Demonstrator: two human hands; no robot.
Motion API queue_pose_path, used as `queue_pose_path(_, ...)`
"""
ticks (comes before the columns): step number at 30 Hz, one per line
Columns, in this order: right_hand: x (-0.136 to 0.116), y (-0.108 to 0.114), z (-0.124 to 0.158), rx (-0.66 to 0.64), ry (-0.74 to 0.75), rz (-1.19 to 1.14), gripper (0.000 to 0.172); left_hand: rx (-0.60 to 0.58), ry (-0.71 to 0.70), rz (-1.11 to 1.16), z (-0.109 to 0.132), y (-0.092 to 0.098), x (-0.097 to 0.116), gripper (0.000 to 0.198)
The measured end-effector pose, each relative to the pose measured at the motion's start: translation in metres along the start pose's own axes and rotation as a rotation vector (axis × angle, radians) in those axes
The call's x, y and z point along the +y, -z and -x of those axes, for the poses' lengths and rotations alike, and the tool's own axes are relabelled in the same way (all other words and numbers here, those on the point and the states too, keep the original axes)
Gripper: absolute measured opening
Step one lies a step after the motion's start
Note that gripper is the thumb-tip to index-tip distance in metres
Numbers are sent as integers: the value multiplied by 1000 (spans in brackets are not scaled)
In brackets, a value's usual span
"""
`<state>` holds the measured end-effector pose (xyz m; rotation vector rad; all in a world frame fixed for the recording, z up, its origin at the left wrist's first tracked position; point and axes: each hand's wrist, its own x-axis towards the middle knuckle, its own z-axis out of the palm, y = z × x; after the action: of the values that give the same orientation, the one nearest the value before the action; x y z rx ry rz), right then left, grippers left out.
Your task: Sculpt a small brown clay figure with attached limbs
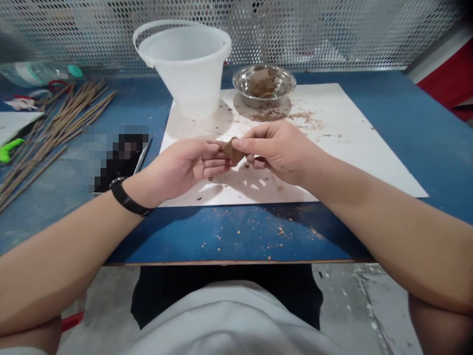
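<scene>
A small flat piece of brown clay point(235, 153) is held between my two hands, above the white board point(369, 167). My left hand point(195, 160) grips its left side, thumb on top and fingers beneath. On the right side, my right hand point(279, 148) pinches it between thumb and fingers. Behind the hands, a steel bowl point(240, 91) stands on the board with a lump of brown clay point(263, 83) in it. Clay crumbs lie around the bowl and under the hands.
A white bucket point(194, 74) stands at the board's back left. Thin sticks point(70, 118), a dark phone-like object point(123, 158) and a plastic bottle point(40, 74) lie on the left. Perforated metal mesh point(332, 34) closes off the blue table's point(236, 236) back.
</scene>
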<state>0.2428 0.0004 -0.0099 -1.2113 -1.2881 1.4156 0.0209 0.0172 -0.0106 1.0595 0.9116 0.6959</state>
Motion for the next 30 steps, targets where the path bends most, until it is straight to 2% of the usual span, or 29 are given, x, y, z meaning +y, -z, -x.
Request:
queue_pose_path(7, -2, -6, -2, -19, -127, -159, 43, -30, 78, -14, -2, 2, 3, 20)
queue_pose_path(12, 0, -9, -5, -42, -168, -254, 37, -72, 52, 12, -3, 3, 1, 17)
queue_pose_path(15, 0, -10, -7, -48, -172, -257, 32, -68, -46, -23, -1, 2, -4, 31)
queue_pose_path(19, 1, -13, -10, 7, -217, -292, 25, 39, -298, -320, 2, -2, -11, 52)
queue_pose_path(23, 2, -18, -11, 51, -198, -340, 22, 190, -521, -580, 4, -8, -16, 45)
queue_pose_path(26, 3, -19, -10, 32, -184, -351, 21, 221, -570, -611, 6, -10, -16, 37)
queue_pose_path(30, 8, -12, -13, -65, -120, -250, 27, 189, -572, -606, 7, -7, -12, 34)
